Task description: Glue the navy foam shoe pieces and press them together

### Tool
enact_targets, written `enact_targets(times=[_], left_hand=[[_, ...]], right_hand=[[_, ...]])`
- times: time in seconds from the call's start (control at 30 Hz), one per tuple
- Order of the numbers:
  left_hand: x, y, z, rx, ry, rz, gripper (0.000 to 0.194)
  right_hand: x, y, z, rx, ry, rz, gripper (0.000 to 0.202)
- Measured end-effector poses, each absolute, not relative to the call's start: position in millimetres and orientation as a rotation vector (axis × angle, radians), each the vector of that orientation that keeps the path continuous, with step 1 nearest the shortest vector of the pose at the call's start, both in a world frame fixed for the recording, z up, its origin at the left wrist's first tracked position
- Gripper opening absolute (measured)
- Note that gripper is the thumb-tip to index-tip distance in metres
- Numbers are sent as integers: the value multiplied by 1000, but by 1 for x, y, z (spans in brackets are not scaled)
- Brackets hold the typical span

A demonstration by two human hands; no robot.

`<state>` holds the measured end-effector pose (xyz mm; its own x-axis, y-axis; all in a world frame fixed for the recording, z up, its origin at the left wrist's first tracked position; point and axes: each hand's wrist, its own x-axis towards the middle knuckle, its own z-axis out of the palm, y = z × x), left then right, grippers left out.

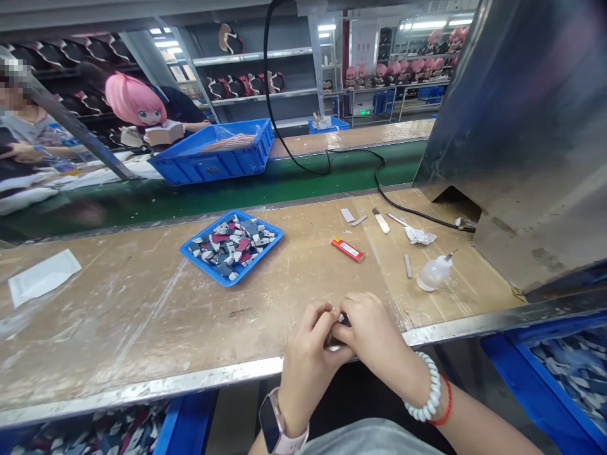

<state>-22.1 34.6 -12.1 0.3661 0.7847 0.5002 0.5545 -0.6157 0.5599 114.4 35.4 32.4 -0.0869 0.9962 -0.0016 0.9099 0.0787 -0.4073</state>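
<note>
1. Surface. Your workbench (265,316) is a scuffed brown board with a metal edge (227,377) running along your side. A blue tray (229,282) heaped with dark, white and red pieces (232,243) sits left of centre, and a white sheet (45,276) lies farther left.
2. Right of the tray lie a red box (348,249), a brush (380,221), a crumpled white wrapper (420,235) and a squeeze bottle (434,275), the bottle tilted with its thin nozzle pointing up and right.
3. Room. Beyond your bench runs a green strip (303,186), with a blue crate (213,161) above it; a large pink-haired figure (137,104) stands behind, near a co-worker's dark sleeve (184,104). Shelves (256,57) of parts line the back, and a metal housing (535,158) rises at right.
4. Writing. The red box carries a white label, the crate dark marks and the far sign (363,46) red characters; all are too small to read.
5. Fingers. Your left hand (310,344) and right hand (374,328) meet above the near edge, fingers curled and thumbs drawn in, gripping a small dark-and-white piece (344,321) between them. The gap between your fingertips is narrow; much of the piece is hidden, so its full shape cannot be told.
</note>
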Motion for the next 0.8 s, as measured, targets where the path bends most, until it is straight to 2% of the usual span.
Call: enact_targets(times=[0.17, 0.37, 0.5, 0.63, 0.8], left_hand=[[-22, 36, -14, 2394, 1224, 1109, 38], [-21, 41, -16, 2511, 1212, 1212, 17], [-20, 45, -17, 2578, 1183, 1279, 17], [-22, 49, -22, 2609, 1160, 1274, 17], [-26, 55, -29, 2674, 1123, 1253, 21]], right_hand=[[113, 39, 26, -1930, -2034, 480, 11], [113, 38, -2, -1586, -1933, 93, 22], [115, 39, -13, -1466, -1908, 79, 22], [116, 43, -16, -1384, -1872, 99, 39], [116, 48, -19, -1359, -1831, 134, 38]])
